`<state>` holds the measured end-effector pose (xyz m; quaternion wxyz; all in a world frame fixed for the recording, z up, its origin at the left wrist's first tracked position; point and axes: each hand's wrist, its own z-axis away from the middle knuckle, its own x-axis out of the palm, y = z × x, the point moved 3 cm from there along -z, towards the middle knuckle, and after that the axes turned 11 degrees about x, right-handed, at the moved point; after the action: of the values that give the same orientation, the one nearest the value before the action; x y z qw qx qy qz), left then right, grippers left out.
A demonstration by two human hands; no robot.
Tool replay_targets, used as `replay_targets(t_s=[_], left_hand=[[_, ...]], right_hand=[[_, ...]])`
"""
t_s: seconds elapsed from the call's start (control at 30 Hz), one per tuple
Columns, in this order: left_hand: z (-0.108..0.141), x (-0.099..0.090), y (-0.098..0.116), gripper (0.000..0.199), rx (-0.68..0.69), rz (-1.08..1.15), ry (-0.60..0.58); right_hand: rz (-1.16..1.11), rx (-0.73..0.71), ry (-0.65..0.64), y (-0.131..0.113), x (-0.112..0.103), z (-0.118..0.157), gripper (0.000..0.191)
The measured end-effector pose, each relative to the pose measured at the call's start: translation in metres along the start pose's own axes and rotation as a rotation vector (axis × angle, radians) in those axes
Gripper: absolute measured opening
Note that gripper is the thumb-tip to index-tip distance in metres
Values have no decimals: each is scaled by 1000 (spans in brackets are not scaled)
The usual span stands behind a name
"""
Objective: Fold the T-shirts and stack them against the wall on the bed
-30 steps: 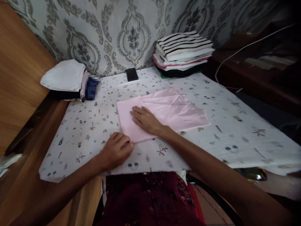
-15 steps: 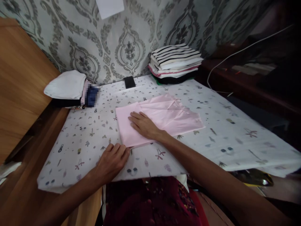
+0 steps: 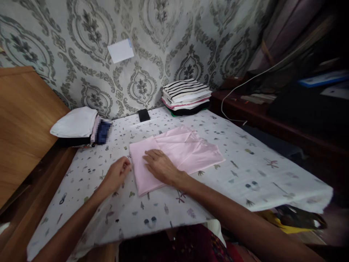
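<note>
A pink cloth [image 3: 174,153], partly folded, lies on the white patterned sheet [image 3: 231,182] that covers the table. Its left part is a smooth folded panel, while the right part fans out with creases and a ragged edge. My right hand [image 3: 160,166] rests flat on the left part, fingers stretched out and pointing left. Just left of the cloth's left edge is my left hand [image 3: 117,174], raised a little off the sheet with its fingers curled; whether it holds anything is hidden.
Stacked clothes with a striped one on top [image 3: 187,95] stand at the back. A second pile under a white cloth [image 3: 75,123] is at the back left, beside a wooden panel [image 3: 24,120]. Against the wall lies a black flat object [image 3: 144,115]. A white cable [image 3: 240,85] hangs at the right.
The view has tilted upward. My left hand has left the cloth's near left corner and moved up along its left side. My right hand still lies on the cloth, slightly further left.
</note>
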<state>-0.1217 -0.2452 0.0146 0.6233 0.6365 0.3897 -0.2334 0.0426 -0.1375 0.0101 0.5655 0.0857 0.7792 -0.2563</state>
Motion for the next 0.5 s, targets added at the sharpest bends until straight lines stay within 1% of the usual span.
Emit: replay_targets(t_s=[0.03, 0.07, 0.1, 0.17, 0.2, 0.23, 0.3, 0.37, 0.43, 0.5], left_hand=[[-17, -5, -12, 12, -131, 89, 57], [-33, -8, -24, 14, -249, 167, 114], [-48, -9, -33, 19, -334, 216, 152], [-75, -8, -46, 26, -429, 254, 190], [-86, -6, -49, 26, -448, 249, 188], [-95, -5, -51, 25, -458, 239, 176], [-108, -2, -53, 19, -482, 222, 136], [-115, -2, -53, 13, -491, 203, 87], [-118, -4, -54, 13, -486, 186, 49], [-119, -6, -55, 14, -471, 174, 27]], right_hand=[[3, -27, -32, -9, -3, 7, 26], [5, -58, -74, -19, -5, 14, 29], [10, -85, -111, -28, -5, 22, 35], [28, -116, -150, -42, 0, 35, 46], [42, -115, -151, -47, 4, 40, 46], [60, -106, -140, -50, 8, 44, 41], [100, -95, -103, -52, 16, 48, 24], [140, -101, -79, -52, 20, 48, 14], [163, -105, -86, -52, 19, 48, 12], [157, -73, -106, -51, 15, 46, 11]])
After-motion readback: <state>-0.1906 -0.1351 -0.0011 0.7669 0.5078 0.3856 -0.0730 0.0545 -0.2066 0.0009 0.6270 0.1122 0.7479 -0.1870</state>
